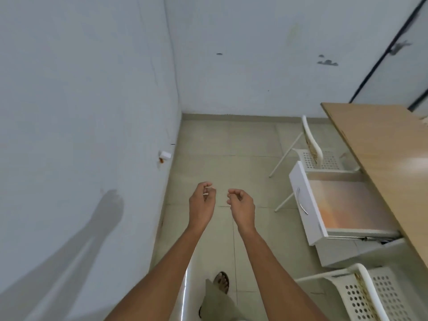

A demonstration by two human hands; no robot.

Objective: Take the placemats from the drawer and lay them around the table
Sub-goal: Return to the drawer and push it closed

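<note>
A white drawer [303, 218] stands pulled open under the wooden table [379, 140] at the right. A flat placemat [347, 205] with a pink-to-orange sheen lies inside it. Both of my arms reach forward over the tiled floor, left of the drawer. My left hand [202, 203] and my right hand [242, 206] hang side by side with loosely curled fingers and hold nothing. Neither hand touches the drawer or the table.
A white perforated chair [312, 147] stands beyond the drawer, another [361, 295] in front of it at the lower right. A white chair back [187, 295] rises between my arms. Grey walls close the left and far sides. My sandalled foot [221, 281] is on the floor.
</note>
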